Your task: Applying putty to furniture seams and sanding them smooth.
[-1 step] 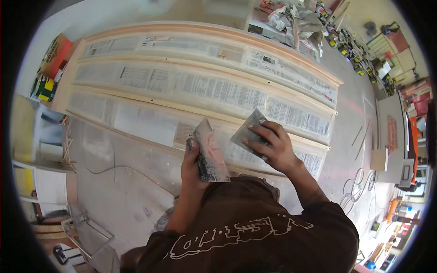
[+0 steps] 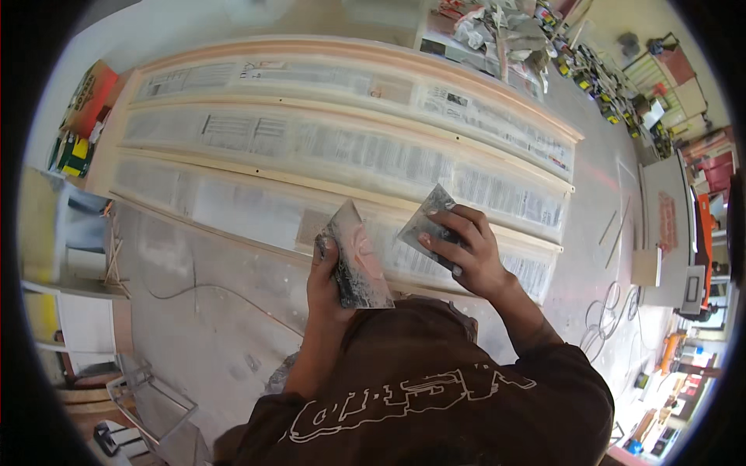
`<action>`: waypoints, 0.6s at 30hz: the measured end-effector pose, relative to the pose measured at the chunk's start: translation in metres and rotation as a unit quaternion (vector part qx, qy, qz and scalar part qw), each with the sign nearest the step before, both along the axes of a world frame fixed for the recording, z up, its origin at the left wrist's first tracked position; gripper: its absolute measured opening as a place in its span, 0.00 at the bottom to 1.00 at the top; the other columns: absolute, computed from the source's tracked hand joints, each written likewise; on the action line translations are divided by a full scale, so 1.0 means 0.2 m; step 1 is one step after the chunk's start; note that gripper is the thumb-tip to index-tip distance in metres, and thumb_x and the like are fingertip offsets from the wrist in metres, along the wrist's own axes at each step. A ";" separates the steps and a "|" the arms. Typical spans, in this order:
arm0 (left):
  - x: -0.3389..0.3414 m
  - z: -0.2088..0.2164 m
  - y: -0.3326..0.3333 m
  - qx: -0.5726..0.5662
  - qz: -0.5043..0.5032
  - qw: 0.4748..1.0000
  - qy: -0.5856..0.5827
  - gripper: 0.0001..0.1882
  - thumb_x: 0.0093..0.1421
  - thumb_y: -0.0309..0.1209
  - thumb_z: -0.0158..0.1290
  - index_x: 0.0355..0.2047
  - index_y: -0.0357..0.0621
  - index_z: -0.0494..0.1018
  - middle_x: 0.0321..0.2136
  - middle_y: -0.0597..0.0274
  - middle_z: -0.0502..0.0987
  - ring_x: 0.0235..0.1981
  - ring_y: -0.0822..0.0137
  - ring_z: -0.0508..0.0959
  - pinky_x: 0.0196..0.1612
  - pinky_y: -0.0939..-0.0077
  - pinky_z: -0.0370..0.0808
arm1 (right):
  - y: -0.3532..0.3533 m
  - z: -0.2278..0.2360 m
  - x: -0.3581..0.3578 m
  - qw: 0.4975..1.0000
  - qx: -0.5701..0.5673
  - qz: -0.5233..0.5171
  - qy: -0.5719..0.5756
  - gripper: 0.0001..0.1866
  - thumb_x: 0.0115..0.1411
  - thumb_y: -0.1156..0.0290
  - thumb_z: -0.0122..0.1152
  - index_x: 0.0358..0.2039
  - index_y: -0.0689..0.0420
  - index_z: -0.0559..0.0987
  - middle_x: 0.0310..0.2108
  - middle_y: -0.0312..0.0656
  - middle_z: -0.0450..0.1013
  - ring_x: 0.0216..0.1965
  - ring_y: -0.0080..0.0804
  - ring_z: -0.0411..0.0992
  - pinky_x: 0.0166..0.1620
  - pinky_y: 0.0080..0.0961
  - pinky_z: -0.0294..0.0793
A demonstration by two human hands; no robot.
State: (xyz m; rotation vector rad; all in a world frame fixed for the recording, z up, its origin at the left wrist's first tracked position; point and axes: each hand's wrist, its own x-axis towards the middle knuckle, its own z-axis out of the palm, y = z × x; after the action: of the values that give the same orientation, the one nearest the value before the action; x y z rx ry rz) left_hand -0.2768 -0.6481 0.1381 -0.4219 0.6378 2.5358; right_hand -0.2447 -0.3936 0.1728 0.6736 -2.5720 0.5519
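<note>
My left hand (image 2: 323, 289) grips a flat rectangular putty board (image 2: 365, 286), thumb along its left edge. Pinkish putty (image 2: 362, 247) is smeared over the board's face, and dark, worn patches show along its lower left. My right hand (image 2: 475, 252) is closed round a thin, square grey putty scraper (image 2: 422, 225), with fingers spread across its face. The scraper is held just right of the board, and a gap separates the two. Both are above the near edge of a long wooden frame (image 2: 357, 193) with newspaper-covered panels. The undersides of both tools are hidden.
Thin rails divide the frame into long panels. A metal stand (image 2: 159, 404) is at the lower left, near a cable (image 2: 221, 289) on the floor. Wire coils (image 2: 602, 314) lie at right. Boxes (image 2: 92, 101) stand at far left; cans and crumpled sheeting (image 2: 536, 58) fill the far right.
The view has shifted very slightly. Both hands keep hold of the same tools, and the scraper is turned a little.
</note>
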 end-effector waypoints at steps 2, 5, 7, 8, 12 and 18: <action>-0.01 -0.01 -0.02 0.032 -0.018 0.999 0.006 0.23 0.70 0.38 0.49 0.61 0.46 0.63 0.52 0.57 0.74 0.50 0.60 0.77 0.51 0.62 0.78 | -0.12 0.04 0.04 0.999 -0.041 0.019 0.017 0.28 0.44 0.70 0.72 0.49 0.39 0.81 0.57 0.42 0.69 0.55 0.49 0.66 0.56 0.41 0.73; -0.01 0.01 0.06 0.019 -0.069 0.997 -0.009 0.22 0.70 0.38 0.49 0.61 0.46 0.64 0.50 0.57 0.75 0.50 0.60 0.78 0.50 0.61 0.79 | -0.26 -0.07 0.01 0.985 -0.155 0.051 0.057 0.32 0.45 0.76 0.69 0.53 0.37 0.79 0.58 0.42 0.68 0.55 0.49 0.66 0.56 0.43 0.71; -0.06 -0.08 0.03 0.038 -0.085 0.996 -0.016 0.22 0.70 0.38 0.49 0.61 0.45 0.64 0.50 0.57 0.75 0.49 0.60 0.78 0.49 0.61 0.79 | -0.26 -0.17 -0.03 0.975 -0.211 0.022 0.067 0.33 0.46 0.77 0.68 0.54 0.37 0.79 0.58 0.43 0.68 0.55 0.50 0.66 0.57 0.44 0.70; -0.08 -0.12 0.02 0.056 -0.090 0.994 -0.023 0.22 0.70 0.38 0.49 0.60 0.45 0.64 0.49 0.56 0.75 0.48 0.60 0.78 0.49 0.61 0.79 | -0.21 -0.18 -0.04 0.992 -0.115 -0.036 0.024 0.33 0.46 0.78 0.67 0.55 0.37 0.79 0.58 0.44 0.67 0.55 0.50 0.65 0.57 0.44 0.69; -0.18 -0.04 -0.03 0.098 -0.118 0.988 -0.005 0.20 0.70 0.37 0.48 0.59 0.44 0.65 0.50 0.56 0.75 0.48 0.59 0.79 0.49 0.61 0.80 | -0.20 -0.11 0.07 0.991 -0.087 -0.096 0.013 0.34 0.45 0.78 0.66 0.56 0.42 0.78 0.58 0.48 0.67 0.54 0.52 0.64 0.56 0.43 0.69; -0.13 -0.05 0.10 0.056 -0.199 0.978 -0.017 0.19 0.70 0.38 0.49 0.58 0.46 0.67 0.50 0.58 0.76 0.49 0.62 0.79 0.50 0.63 0.80 | -0.31 -0.24 0.06 0.967 -0.208 -0.130 0.071 0.32 0.45 0.81 0.66 0.53 0.43 0.80 0.59 0.48 0.67 0.53 0.50 0.65 0.56 0.43 0.69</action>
State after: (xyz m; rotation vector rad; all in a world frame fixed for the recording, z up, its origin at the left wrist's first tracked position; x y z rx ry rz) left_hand -0.3029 -0.6291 0.1284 -0.2665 0.5051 2.1641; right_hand -0.2321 -0.4561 0.1238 0.2192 -2.2584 0.8821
